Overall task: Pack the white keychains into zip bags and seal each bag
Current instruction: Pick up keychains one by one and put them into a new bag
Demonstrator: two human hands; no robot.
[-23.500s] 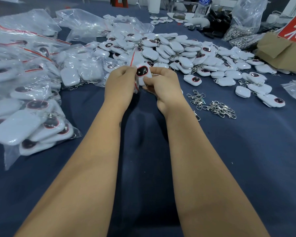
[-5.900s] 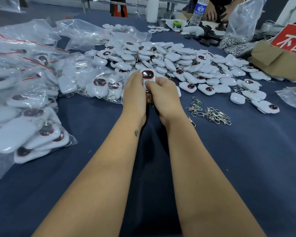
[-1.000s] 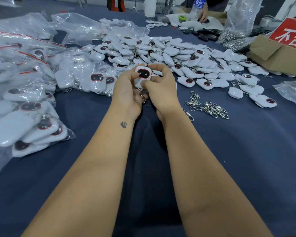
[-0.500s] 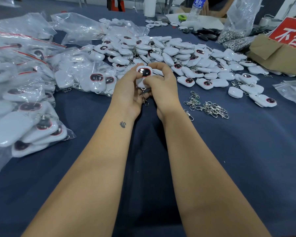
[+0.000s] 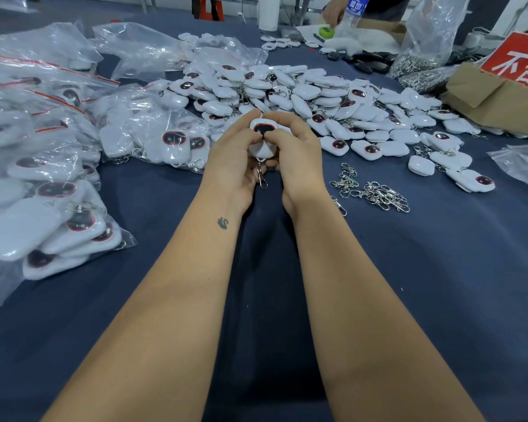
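Since half-second-earlier frame: barely shifted, same two-hand hold. Loose keychain pile point(image 5: 333, 99) far centre; filled zip bags point(image 5: 58, 166) left. Left hand point(image 5: 235, 156), right hand point(image 5: 296, 150) pinch held keychain point(image 5: 262, 140) mid-table, fingers clamped on sides. Judged light, rigid, slick shell; clasp point(image 5: 261, 178) dangles; grip by edges.

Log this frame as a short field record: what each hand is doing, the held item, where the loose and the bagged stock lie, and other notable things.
left hand: grips the held keychain from the left
right hand: grips it from the right, thumb on its dark face
held keychain: white, not in a bag, metal clasp hanging below
loose keychains: heap beyond the hands
filled zip bags: piled at left
spare clasps: small heap right of the hands
table: dark blue cover
cardboard box: far right
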